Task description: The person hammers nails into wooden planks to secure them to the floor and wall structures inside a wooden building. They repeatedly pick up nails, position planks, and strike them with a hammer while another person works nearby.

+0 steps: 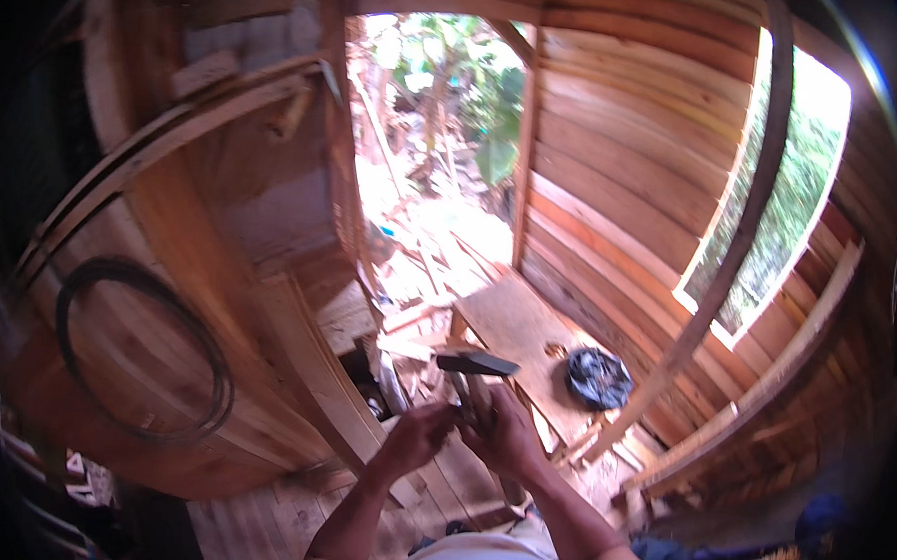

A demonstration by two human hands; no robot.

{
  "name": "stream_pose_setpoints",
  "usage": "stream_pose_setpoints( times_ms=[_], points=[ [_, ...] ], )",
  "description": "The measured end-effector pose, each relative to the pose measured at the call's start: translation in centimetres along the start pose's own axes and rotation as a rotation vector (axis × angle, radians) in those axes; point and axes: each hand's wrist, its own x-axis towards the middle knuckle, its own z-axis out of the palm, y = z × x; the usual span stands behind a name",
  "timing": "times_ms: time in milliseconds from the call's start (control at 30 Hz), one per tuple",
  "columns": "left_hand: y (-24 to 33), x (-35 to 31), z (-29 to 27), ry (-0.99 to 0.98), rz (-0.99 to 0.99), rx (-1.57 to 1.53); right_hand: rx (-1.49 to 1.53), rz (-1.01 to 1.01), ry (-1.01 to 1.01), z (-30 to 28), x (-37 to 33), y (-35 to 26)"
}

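A hammer (478,364) with a dark metal head and a wooden handle is raised in front of me, its head at the far end. My right hand (505,435) is wrapped round the handle just below the head. Close beside it, my left hand (424,437) is closed, its fingertips meeting the right hand near the handle. Whatever sits between the left fingers is too small or too hidden to name.
Ahead right, a wooden bench (507,318) bears a black plastic bag (597,378). A slanting pole (740,258) crosses before the window opening. A coil of black cable (145,347) hangs at left near wooden boards (329,390). Scrap wood (417,319) lies by the doorway.
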Motion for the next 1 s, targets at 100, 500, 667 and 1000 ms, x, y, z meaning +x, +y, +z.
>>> stream_pose_setpoints(
  times_ms=[100, 500, 667, 1000],
  points=[
    [-0.5, -0.4, 0.9, -0.001, 0.041, 0.006, 0.02, -0.141, -0.03, -1.3, 0.3, 0.7],
    [0.6, -0.4, -1.1, -0.192, 0.1, 0.224, 0.05, -0.025, -0.353, -2.1, 1.0, 1.8],
    [1.4, -1.8, 0.1, -0.082, 0.023, 0.2, 0.196, -0.034, -0.378, -1.8, 1.0, 2.1],
    [2.2, -2.8, -0.5, -0.086, 0.001, 0.25, 0.109, -0.052, -0.418, -1.8, 0.0, 0.9]
  ],
)
